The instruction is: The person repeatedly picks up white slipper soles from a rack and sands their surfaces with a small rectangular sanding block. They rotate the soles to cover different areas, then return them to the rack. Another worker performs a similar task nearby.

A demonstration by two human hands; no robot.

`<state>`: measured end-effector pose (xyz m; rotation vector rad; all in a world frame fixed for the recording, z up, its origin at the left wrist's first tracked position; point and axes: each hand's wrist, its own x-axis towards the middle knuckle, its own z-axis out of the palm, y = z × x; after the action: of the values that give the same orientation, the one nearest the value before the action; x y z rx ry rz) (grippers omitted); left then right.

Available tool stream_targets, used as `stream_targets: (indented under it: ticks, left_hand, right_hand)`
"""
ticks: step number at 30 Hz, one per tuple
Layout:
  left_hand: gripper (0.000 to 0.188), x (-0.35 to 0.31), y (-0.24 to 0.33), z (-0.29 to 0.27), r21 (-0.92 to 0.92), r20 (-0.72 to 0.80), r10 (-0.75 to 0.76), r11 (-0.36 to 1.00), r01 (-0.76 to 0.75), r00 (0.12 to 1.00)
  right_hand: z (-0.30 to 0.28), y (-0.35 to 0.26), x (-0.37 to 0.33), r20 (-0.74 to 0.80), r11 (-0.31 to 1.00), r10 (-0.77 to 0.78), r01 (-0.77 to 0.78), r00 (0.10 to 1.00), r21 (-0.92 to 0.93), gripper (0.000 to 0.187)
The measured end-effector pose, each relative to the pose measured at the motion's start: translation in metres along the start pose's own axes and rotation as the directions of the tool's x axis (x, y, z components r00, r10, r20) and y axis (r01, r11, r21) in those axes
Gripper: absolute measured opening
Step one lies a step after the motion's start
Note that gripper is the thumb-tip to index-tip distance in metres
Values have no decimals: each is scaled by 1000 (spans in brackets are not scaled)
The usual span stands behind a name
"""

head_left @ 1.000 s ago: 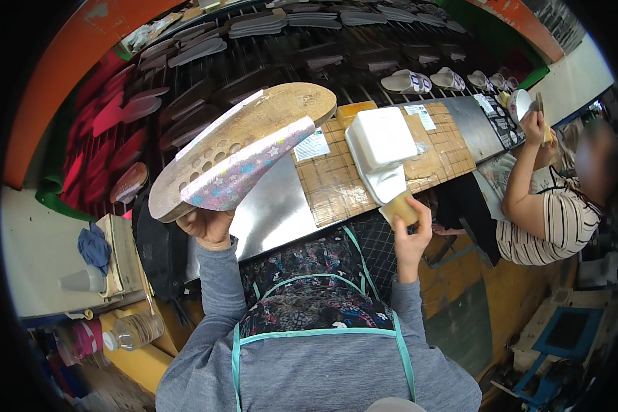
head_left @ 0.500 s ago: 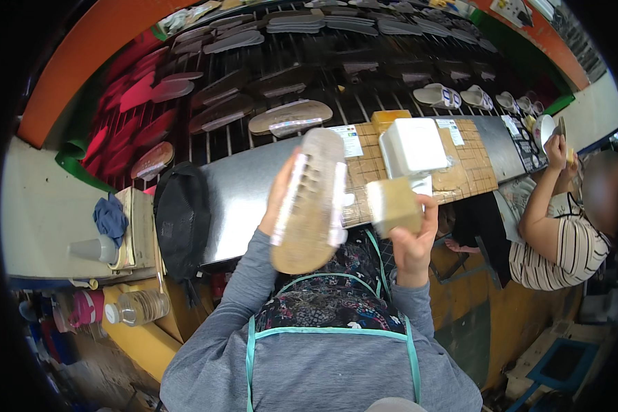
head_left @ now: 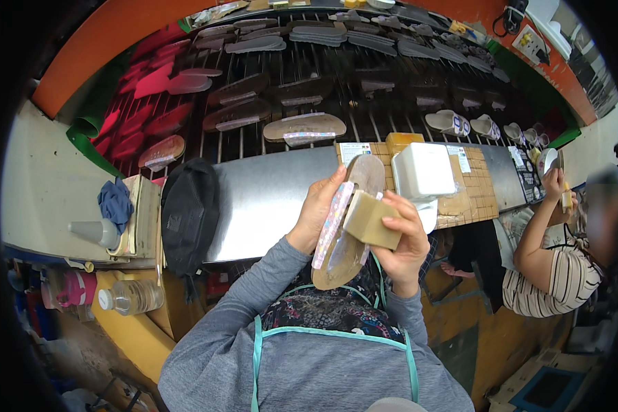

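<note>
Centre of the frame: a tan sandal sole (head_left: 347, 233) with an iridescent strap, held upright and tilted a little, toe end uppermost, heel end down near the apron. Left hand (head_left: 317, 209) wrapped round the sole's left edge, fingers curled over the strap side, gripping it firmly. Right hand (head_left: 399, 240) closed on a tan rubbing block (head_left: 369, 220), pressed flat against the sole's face about midway along.

Judged from the grip: a rubbing or cleaning pass over the sole's face. Best done with the block kept flat rather than on a corner, strokes run along the length of the sole, pressure backed by the left palm behind so nothing flexes or slips. Worth keeping clear of the shiny strap, likely easy to scuff.

Just beyond, in the upper middle: a steel counter (head_left: 268, 199) and a white foam box (head_left: 422, 170) resting on a checked board. Further up, a rack (head_left: 288, 75) of dark bars laden with soles, red ones to the left, grey ones toward the top. Left of centre: a black pouch (head_left: 189, 209) hanging over the counter edge. Far right: another person's hands (head_left: 553, 185) busy with a separate piece.
</note>
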<state>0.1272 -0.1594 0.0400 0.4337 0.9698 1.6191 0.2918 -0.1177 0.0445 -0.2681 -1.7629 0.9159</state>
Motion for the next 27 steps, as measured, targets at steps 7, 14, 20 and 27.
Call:
stream_targets:
  ticks: [7,14,20,27]
  left_hand:
    - [42,-6,3,3,14,23,16,1000,-16,1000]
    - [41,-3,9,7,71,42,48,996,-51,998]
    - [39,13,14,17,48,-11,108,993,-108,994]
    - [38,37,25,22,-13,-108,168,985,-170,980]
  right_hand:
    - [6,11,5,1,987,112,-111,994,117,46]
    - [0,10,5,43,986,151,-154,988,70,44]
    - [2,6,-9,79,988,139,-144,987,63,46]
    - [-4,-11,-19,270,998,20,-35,963,52,44]
